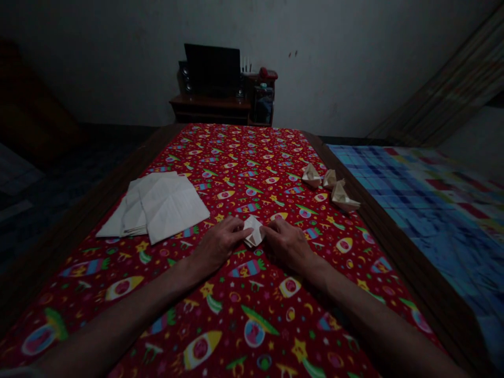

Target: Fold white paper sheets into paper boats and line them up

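Note:
A small folded paper, whitish and roughly diamond-shaped, lies on the red patterned cloth between my hands. My left hand pinches its left edge, thumb on top. At its right edge my right hand has its fingers curled, pressed to the paper. To the left, a pile of creased white paper sheets rests on the cloth. Several folded paper pieces with raised points, one of them a boat-like paper shape, stand at the right side of the cloth.
The cloth covers a long table with a dark brown border. Beyond its far end, a black monitor and speakers stand on a wooden desk by the wall. A blue checked sheet spreads out on the right. The room is dim.

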A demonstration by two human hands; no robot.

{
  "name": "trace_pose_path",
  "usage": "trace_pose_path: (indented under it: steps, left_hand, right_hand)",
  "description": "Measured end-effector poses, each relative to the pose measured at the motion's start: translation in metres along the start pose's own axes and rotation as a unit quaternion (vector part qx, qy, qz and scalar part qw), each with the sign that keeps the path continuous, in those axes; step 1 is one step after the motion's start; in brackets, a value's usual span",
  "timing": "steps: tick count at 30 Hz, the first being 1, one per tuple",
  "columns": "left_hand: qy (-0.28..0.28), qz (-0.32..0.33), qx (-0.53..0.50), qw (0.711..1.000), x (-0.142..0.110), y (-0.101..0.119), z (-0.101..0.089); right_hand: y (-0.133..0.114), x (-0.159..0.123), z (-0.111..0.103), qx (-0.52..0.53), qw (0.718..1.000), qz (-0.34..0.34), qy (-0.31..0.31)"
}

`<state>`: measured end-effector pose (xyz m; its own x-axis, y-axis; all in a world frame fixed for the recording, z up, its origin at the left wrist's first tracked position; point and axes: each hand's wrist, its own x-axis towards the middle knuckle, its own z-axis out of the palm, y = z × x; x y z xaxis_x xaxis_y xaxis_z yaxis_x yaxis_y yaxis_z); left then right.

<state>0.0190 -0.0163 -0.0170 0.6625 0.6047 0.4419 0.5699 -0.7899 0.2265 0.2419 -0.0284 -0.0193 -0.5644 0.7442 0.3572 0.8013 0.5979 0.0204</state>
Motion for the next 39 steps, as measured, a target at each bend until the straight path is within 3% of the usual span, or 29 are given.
trace_pose_path:
  steps: [7, 14, 19, 24, 28, 33, 39]
  left_hand:
    - [-0.037, 0.061, 0.043, 0.997, 0.001, 0.002, -0.006]
    - [-0.050, 0.053, 0.047, 0.996, 0.008, -0.003, -0.004]
    - [-0.075, 0.029, 0.022, 0.996, 0.005, -0.009, -0.005]
    - [-0.111, 0.022, 0.055, 0.992, 0.006, -0.009, -0.012]
    - [-0.087, -0.005, -0.021, 0.996, 0.005, -0.014, -0.010]
    - [-0.013, -0.120, -0.132, 0.984, 0.006, -0.021, 0.002]
    - [0.003, -0.158, -0.118, 0.980, 0.010, -0.020, 0.007]
  right_hand:
    - [0.000, 0.000, 0.001, -0.002, 1.000, -0.001, 0.018]
    - [-0.005, 0.003, 0.000, -0.004, 0.996, -0.039, 0.076]
    - [-0.005, 0.005, -0.001, 0.015, 0.994, -0.093, 0.046]
    - [-0.005, 0.007, -0.001, 0.027, 0.995, -0.091, 0.037]
    - [-0.006, 0.007, 0.003, 0.084, 0.995, -0.034, 0.039]
    - [-0.006, 0.010, 0.006, 0.231, 0.969, 0.083, 0.037]
    - [-0.006, 0.014, 0.007, 0.222, 0.963, 0.150, 0.035]
